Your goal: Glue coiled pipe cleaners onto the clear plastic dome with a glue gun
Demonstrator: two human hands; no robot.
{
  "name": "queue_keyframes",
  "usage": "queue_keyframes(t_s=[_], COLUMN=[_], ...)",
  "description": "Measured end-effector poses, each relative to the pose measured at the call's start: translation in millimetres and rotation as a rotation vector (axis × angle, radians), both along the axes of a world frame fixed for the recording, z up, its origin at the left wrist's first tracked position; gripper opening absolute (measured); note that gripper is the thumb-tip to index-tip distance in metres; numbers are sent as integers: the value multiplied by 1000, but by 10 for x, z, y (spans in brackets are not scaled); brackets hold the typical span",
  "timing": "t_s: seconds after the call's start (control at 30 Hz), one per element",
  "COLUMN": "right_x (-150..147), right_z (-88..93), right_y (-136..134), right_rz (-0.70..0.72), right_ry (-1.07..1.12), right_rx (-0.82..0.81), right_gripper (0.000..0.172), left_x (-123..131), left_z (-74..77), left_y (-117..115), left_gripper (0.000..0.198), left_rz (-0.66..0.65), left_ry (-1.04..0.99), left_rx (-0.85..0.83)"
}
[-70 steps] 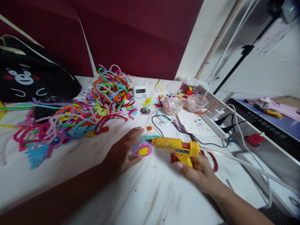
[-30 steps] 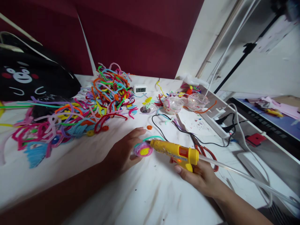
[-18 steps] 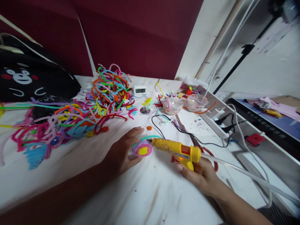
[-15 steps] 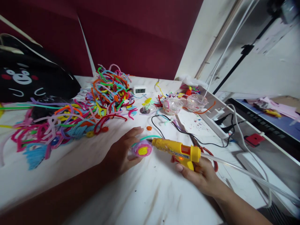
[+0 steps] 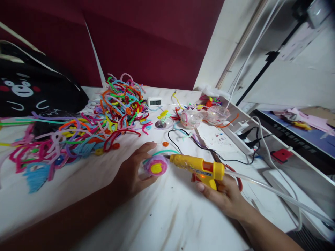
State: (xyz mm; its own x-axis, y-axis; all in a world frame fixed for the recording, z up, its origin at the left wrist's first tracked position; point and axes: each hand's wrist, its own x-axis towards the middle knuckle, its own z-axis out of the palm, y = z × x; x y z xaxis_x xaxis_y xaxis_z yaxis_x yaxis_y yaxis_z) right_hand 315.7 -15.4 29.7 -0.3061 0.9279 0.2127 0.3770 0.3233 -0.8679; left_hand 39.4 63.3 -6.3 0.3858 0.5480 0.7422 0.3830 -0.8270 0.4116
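My left hand is closed around a coiled pipe-cleaner disc, with a yellow centre, a pink ring and a lilac outer edge. A teal pipe-cleaner strand curves along the top of the disc. In my right hand is a yellow hot glue gun, its orange light glowing and a long clear glue stick poking out of its back. The nozzle points left, at the disc's upper right edge; whether it touches cannot be told. A small orange coil lies just beyond.
A heap of colourful pipe cleaners spreads over the left of the table, beside a black bag. Behind stand a small digital clock and clear plastic balls. A black cord runs to a power strip on the right.
The disc and my left hand have shifted slightly left, so the nozzle sits a little further from the disc's centre. My right hand keeps its hold on the glue gun. The view has turned slightly.
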Motion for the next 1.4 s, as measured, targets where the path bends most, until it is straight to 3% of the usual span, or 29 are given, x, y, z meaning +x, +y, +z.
queue_keyframes(t_s=[0.6, 0.97, 1.4], right_x=[-47, -38, -44], right_z=[5, 29, 30], right_y=[-2, 11, 0], right_rz=[37, 25, 27], right_ry=[97, 97, 128], right_rx=[-45, -19, -44], right_gripper=[9, 9, 8], left_x=[14, 6, -1], left_z=[-25, 51, 17], left_y=[1, -43, -27], left_gripper=[60, 56, 61], left_rz=[-83, -35, -55], left_ry=[17, -2, -88], left_rx=[1, -29, -96])
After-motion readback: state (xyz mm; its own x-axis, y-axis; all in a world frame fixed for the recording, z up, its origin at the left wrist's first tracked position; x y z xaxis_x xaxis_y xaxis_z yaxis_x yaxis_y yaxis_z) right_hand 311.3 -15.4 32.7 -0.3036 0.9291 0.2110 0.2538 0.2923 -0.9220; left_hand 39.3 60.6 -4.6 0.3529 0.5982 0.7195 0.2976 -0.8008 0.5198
